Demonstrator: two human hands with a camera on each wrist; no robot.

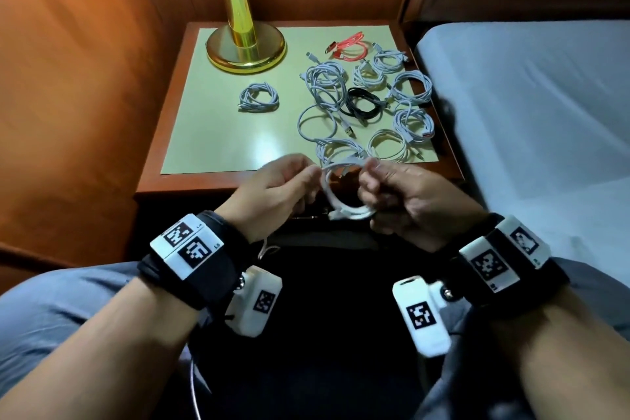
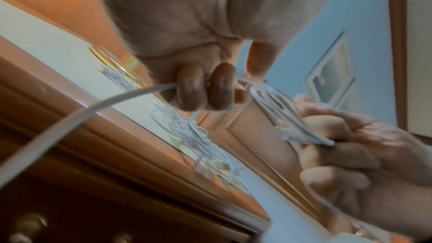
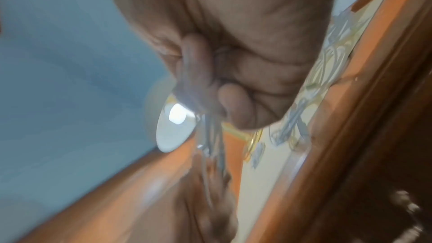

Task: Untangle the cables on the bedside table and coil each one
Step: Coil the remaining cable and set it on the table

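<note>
Most of the job looks done: on the bedside table (image 1: 218, 44), beyond the fingertips, lie many wound bundles, among them a small white coil (image 1: 258, 98) off to the left by the brass lamp base (image 1: 245, 48), a red coil (image 1: 347, 48) at the far side, a black cable (image 1: 363, 104) in the middle and several white coils around it. A few white cables (image 1: 322, 102) just past the fingers look loosely looped and overlapping, so I judge some sorting remains there. The one being wound now is a white cable (image 1: 344, 194), held in the air between the two hands, in front of the table's near edge. The left hand (image 1: 272, 191) has its fingers (image 2: 205, 88) curled tight around the cable's free run, which trails back under the wrist. The right hand (image 1: 405, 198) pinches the finished loops between thumb and curled fingers (image 2: 332, 147), the loops hanging below them.
</note>
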